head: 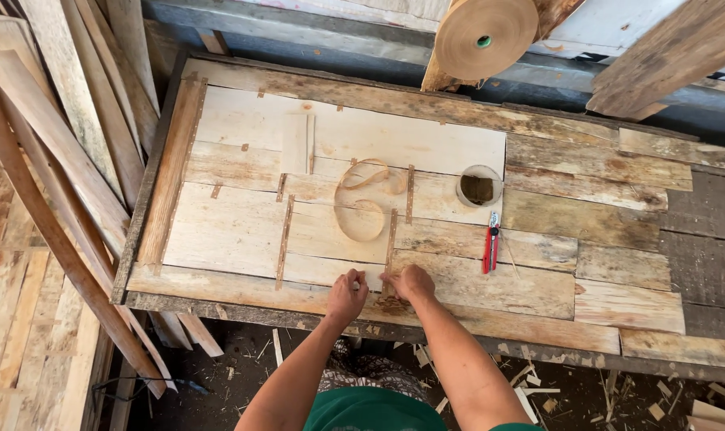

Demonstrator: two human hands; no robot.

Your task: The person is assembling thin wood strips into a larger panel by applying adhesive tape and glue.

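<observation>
left hand closed in a pinch on the veneer sheet edge | right hand just beside it, fingers pressed flat on a brown tape strip, nothing gripped | loose tape curl lies beyond both hands | red cutter right of right hand | tape roll hung farthest off

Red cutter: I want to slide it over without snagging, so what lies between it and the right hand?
In the head view, only bare veneer sheet lies between the red cutter and the right hand; nothing else sits there.
</observation>
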